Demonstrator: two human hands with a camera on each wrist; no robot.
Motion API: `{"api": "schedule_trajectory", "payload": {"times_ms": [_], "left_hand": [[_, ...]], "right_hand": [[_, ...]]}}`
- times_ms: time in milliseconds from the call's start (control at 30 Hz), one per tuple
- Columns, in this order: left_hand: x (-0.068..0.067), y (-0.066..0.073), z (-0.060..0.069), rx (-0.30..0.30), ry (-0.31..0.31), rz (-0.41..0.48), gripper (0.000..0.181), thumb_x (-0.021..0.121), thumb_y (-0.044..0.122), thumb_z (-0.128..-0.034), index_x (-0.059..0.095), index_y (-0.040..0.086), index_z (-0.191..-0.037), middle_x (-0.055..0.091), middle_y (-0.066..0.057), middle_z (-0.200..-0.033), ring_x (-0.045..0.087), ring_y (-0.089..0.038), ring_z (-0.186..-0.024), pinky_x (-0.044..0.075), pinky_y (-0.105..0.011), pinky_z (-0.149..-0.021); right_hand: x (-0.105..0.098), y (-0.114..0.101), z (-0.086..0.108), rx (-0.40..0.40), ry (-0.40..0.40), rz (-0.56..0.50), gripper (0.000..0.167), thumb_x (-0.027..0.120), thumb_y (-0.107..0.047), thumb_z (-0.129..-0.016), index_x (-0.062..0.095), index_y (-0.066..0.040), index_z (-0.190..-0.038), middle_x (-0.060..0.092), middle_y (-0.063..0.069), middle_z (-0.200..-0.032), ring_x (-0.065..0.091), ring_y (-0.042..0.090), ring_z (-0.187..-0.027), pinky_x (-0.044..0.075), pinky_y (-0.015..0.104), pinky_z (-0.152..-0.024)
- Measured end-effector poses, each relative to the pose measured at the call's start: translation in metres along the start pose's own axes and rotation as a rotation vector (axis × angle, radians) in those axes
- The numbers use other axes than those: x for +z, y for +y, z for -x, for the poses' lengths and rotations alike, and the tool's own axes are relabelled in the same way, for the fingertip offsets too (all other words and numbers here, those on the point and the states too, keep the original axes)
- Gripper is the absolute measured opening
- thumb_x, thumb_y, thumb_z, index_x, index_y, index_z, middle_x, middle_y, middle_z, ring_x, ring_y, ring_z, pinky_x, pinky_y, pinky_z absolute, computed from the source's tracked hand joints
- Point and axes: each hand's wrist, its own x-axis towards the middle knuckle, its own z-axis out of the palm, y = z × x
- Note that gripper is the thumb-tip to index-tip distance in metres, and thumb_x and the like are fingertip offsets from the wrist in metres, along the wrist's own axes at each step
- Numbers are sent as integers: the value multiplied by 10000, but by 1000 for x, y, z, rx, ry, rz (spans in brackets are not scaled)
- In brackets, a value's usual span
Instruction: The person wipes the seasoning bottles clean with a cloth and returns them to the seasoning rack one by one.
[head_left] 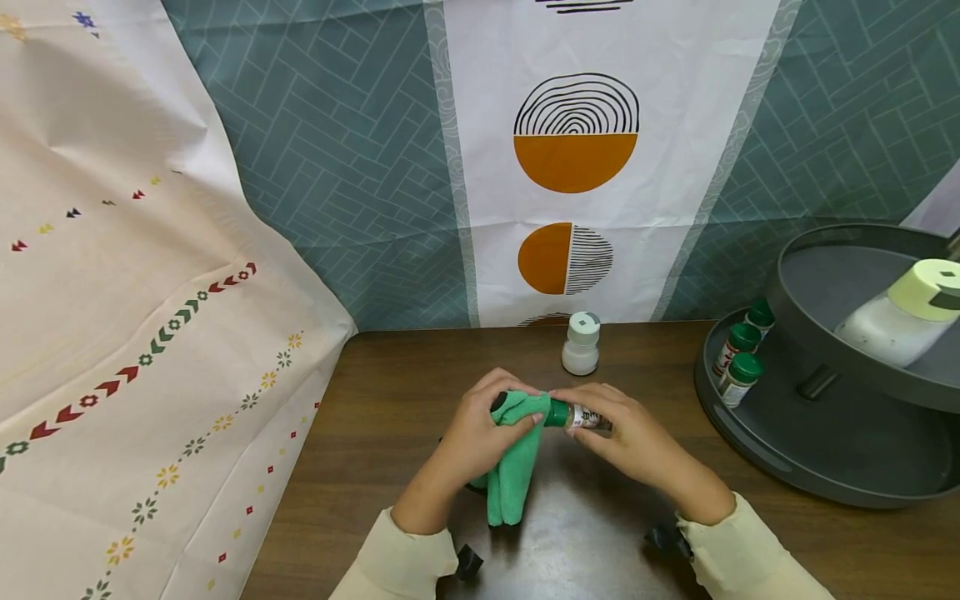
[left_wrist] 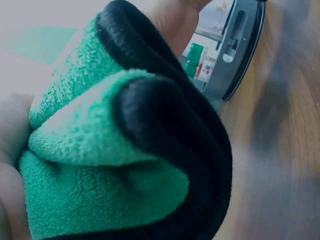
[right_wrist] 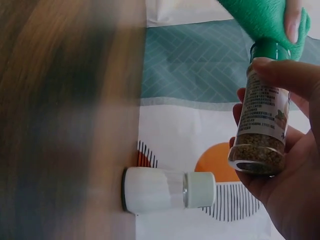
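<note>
Above the tabletop [head_left: 352,483], the left hand [head_left: 474,435] is pinching a green cloth [head_left: 516,477] against the cap [head_left: 557,414] of a spice jar [right_wrist: 262,107], the right hand [head_left: 633,429] is grasping that jar, a shaker [head_left: 581,346] is standing behind.

I have a folded, black-edged green cloth [head_left: 513,477] on my feed, hanging down and touching the green cap [head_left: 557,413] of a clear, labelled jar [right_wrist: 262,107] of brown granules [right_wrist: 259,150], held sideways.
</note>
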Motion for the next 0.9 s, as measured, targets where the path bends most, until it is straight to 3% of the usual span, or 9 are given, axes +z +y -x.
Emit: {"api": "schedule_trajectory", "payload": {"times_ms": [167,367,533,733,900], "left_hand": [[-2,-2,-1,18,39,-2,251,788,209,-894,720,303,-1116,615,136,-1096,600,-75,-1026,511,-278,-877],[-2,-2,-2,22,104,32,289,785,238,-899,704,318,-1164,634,118,-1153,611,-93,-1066,518,-299,-899],[3,1,0,21,173,93,354,789,241,-896,674,315,-1222,634,92,-1219,614,-126,-1088,528,-313,-903],[11,6,4,69,257,121,416,818,186,-863,647,265,-1235,624,53,-1232,606,-159,-1093,532,-320,-903],[18,9,6,140,264,87,438,817,132,-854,640,230,-1242,601,31,-1225,604,-162,-1112,545,-310,-911]], "right_hand": [[-2,-5,1,6,-15,-39,536,772,-166,-902,602,-289,-1395,637,-60,-1303,594,108,-1145,543,320,-890],[-2,-6,0,25,58,-186,525,756,-114,-911,603,-229,-1400,577,-23,-1321,573,94,-1110,527,222,-857],[0,-6,0,64,97,-282,527,720,-90,-935,568,-199,-1427,583,-1,-1258,588,95,-986,549,226,-760],[6,-12,1,107,56,-412,444,667,-63,-966,537,-86,-1390,673,53,-1080,634,93,-913,558,256,-807],[13,-14,1,137,42,-538,368,603,-55,-1001,509,-22,-1356,670,93,-1076,655,85,-907,582,286,-778]]}}
